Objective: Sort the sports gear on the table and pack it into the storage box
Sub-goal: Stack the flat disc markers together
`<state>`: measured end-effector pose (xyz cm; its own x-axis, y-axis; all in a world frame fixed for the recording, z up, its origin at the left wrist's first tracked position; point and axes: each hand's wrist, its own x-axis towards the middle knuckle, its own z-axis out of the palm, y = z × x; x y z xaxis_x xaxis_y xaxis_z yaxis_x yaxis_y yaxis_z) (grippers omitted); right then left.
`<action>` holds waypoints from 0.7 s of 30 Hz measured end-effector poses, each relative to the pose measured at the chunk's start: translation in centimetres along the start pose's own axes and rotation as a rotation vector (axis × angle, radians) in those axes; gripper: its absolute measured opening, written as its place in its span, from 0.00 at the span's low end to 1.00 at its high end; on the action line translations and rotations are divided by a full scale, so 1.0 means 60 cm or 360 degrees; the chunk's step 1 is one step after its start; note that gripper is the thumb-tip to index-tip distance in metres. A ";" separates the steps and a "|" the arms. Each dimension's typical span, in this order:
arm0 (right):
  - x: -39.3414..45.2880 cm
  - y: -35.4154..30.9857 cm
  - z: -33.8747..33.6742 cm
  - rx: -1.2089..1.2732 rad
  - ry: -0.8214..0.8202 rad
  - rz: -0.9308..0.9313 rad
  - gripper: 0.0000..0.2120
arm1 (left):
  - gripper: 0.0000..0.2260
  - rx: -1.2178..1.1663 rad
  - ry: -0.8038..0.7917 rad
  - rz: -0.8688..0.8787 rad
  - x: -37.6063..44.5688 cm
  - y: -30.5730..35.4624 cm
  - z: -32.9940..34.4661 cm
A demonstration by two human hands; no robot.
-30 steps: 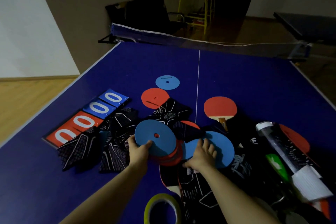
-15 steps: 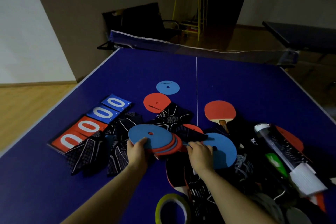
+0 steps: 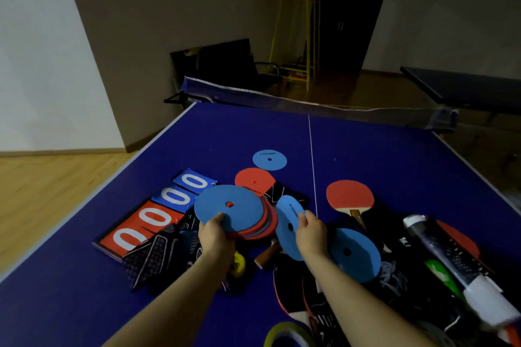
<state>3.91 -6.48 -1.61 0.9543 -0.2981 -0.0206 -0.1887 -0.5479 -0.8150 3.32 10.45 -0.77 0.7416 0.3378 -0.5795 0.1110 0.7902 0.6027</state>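
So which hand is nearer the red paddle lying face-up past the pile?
Right. The right hand, holding a blue disc, sits just left of the red paddle; the left hand is farther left, holding the disc stack.

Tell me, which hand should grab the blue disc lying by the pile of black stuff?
Probably the right hand. The loose blue disc lies just beside it on the right. The left hand is farther off and already holds the disc stack. The right must first add its own tilted blue disc.

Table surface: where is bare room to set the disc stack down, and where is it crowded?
Free: the blue table between the net and the lone blue disc; the far right half beyond the red paddle; the near-left corner below the score cards. Crowded: the middle and near right, with gloves, discs, paddles, a tube.
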 end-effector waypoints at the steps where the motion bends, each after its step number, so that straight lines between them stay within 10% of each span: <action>1: -0.004 -0.009 0.000 0.0087 -0.0003 -0.0065 0.13 | 0.20 0.0020 -0.0017 0.0008 0.000 0.002 -0.002; 10: -0.022 -0.064 0.038 -0.0173 -0.0481 -0.0822 0.15 | 0.12 0.0319 -0.0262 0.0047 -0.013 -0.016 0.000; 16: -0.039 -0.040 0.052 0.0026 -0.1077 -0.0420 0.18 | 0.18 0.0484 -0.0271 0.0023 -0.003 -0.024 -0.009; 21: -0.012 0.023 0.034 -0.0258 -0.0568 -0.0328 0.14 | 0.17 0.0361 -0.0048 -0.0037 0.006 -0.045 -0.015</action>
<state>3.44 -5.41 -3.88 0.9906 0.1032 -0.0893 0.0069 -0.6916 -0.7222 2.69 8.85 -3.10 0.7563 0.3025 -0.5800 0.2717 0.6614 0.6991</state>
